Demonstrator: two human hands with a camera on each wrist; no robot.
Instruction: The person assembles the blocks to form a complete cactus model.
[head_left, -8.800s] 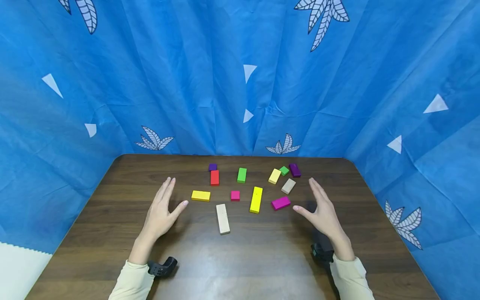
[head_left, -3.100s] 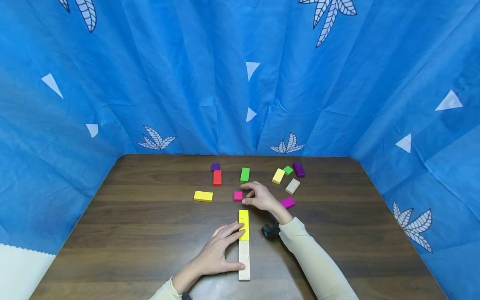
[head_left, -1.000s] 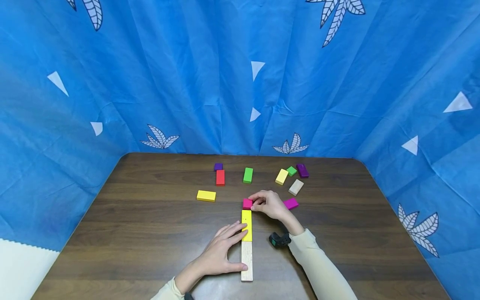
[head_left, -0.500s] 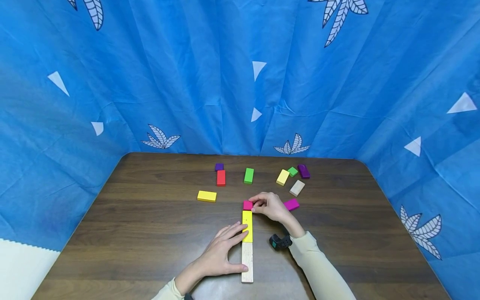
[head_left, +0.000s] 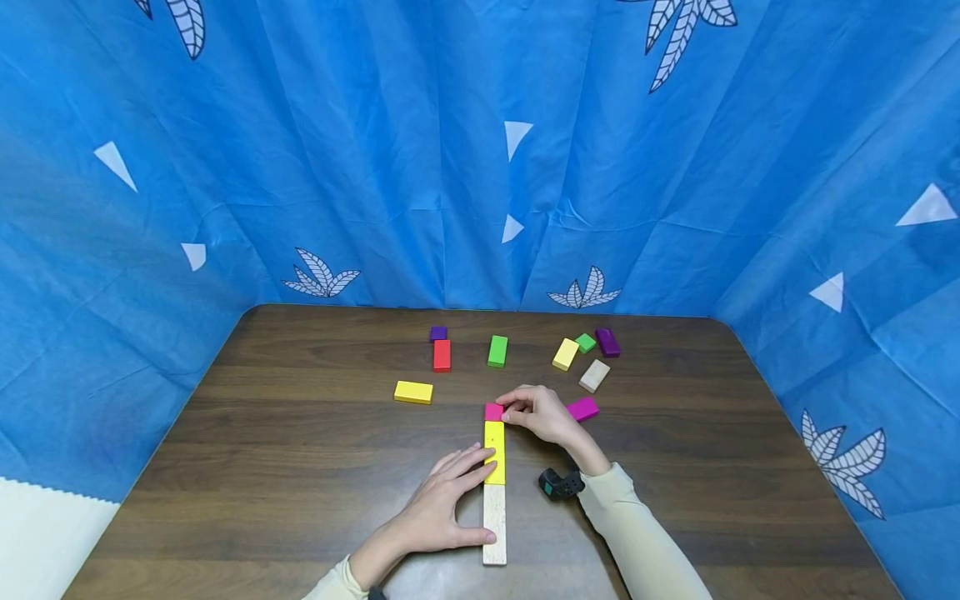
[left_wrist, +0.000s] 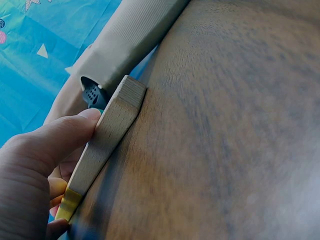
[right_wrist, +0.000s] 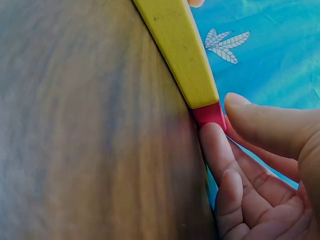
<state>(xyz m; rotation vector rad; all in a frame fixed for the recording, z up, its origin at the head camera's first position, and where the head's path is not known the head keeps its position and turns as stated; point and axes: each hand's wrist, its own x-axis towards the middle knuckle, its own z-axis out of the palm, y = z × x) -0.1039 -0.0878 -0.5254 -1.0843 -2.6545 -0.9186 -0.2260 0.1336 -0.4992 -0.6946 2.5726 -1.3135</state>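
Observation:
A row of blocks runs up the table in the head view: a plain wooden block (head_left: 494, 525) nearest, a long yellow block (head_left: 494, 437) in the middle, a small pink block (head_left: 493, 412) at the far end. My left hand (head_left: 442, 508) lies along the left side, thumb on the wooden block and fingertips on the yellow one. At the far end my right hand (head_left: 542, 414) pinches the pink block between thumb and fingers. The right wrist view has the pink block (right_wrist: 210, 115) against the end of the yellow block (right_wrist: 182, 55).
Loose blocks lie farther back: yellow (head_left: 413, 392), red (head_left: 442, 356), blue-purple (head_left: 438, 333), green (head_left: 497, 351), pale yellow (head_left: 566, 354), small green (head_left: 585, 342), purple (head_left: 607, 342) and pale wood (head_left: 594, 376). A magenta block (head_left: 582, 408) sits beside my right hand. Blue curtain (head_left: 480, 167) encloses the table.
The wooden and yellow blocks, apart at first, have come into one line. My right hand has taken hold of the pink block and brought it nearer, to the yellow block's far end.

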